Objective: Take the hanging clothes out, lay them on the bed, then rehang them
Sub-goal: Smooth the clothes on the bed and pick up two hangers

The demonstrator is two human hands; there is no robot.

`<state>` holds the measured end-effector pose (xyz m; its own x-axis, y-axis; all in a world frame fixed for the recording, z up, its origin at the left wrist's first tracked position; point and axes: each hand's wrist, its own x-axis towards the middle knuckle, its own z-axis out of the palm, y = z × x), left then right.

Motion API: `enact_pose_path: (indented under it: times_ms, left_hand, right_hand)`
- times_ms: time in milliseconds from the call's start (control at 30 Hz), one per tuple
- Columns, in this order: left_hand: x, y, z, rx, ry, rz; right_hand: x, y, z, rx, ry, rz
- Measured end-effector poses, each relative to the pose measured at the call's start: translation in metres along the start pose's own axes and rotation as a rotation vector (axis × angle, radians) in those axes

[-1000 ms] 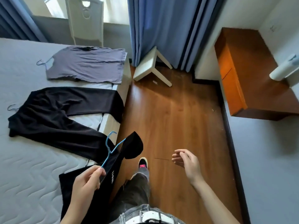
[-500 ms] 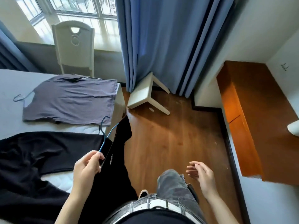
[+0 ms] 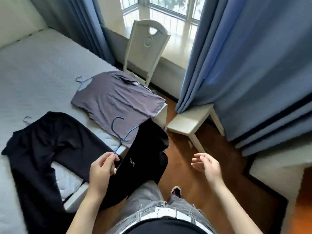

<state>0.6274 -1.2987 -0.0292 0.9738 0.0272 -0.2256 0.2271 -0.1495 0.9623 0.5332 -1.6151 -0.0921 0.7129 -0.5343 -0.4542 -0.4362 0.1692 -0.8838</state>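
Being pinched between thumb and fingers of the left hand (image 3: pixel 103 168), at seven o'clock, a blue hanger (image 3: pixel 124 134) is being held by its neck, presumably so the black garment (image 3: pixel 143 159) draped on it hangs clear of the floor beside the bed (image 3: pixel 33 68). The right hand (image 3: pixel 206 165), at four o'clock, is being kept empty, fingers loosely spread, likely readied to steady the cloth. A grey top (image 3: pixel 116 100) at eleven o'clock and black trousers (image 3: pixel 50 149) at nine are lying flat on the mattress, hangers attached, awaiting rehanging.
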Motion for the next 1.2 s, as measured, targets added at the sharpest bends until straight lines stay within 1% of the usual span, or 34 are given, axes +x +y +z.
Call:
enact_pose_path:
  times_ms: [100,233,333,500,633,733,867,967,1100,1200]
  left_hand:
    - [0.009,0.008,0.016,-0.054,0.132,-0.036]
    - [0.026,0.009,0.029,-0.109,0.270,-0.079]
    - [0.048,0.008,0.033,-0.126,0.382,-0.102]
    - [0.094,0.022,0.020,-0.259,0.584,-0.164]
    - [0.136,0.043,0.002,-0.390,0.761,-0.173]
    - [0.170,0.052,-0.009,-0.444,0.900,-0.197]
    - [0.230,0.054,-0.022,-0.497,1.003,-0.212]
    - [0.280,0.049,-0.032,-0.496,1.064,-0.273]
    - [0.346,0.028,-0.049,-0.509,1.164,-0.353]
    - [0.401,0.000,-0.063,-0.514,1.166,-0.401]
  right_hand:
    - [0.055,-0.036,0.012,-0.062,-0.128,-0.028]
    - [0.115,-0.061,0.039,-0.116,-0.259,-0.028]
    - [0.158,-0.074,0.066,-0.158,-0.313,-0.005]
    - [0.221,-0.109,0.126,-0.207,-0.423,0.004]
    - [0.265,-0.150,0.190,-0.236,-0.534,-0.043]
    - [0.293,-0.183,0.249,-0.280,-0.618,-0.085]
    - [0.335,-0.222,0.342,-0.294,-0.736,-0.114]
    - [0.374,-0.239,0.422,-0.329,-0.801,-0.095]
    - [0.439,-0.239,0.552,-0.337,-0.864,-0.045]
    - [0.491,-0.219,0.657,-0.316,-0.884,0.013]
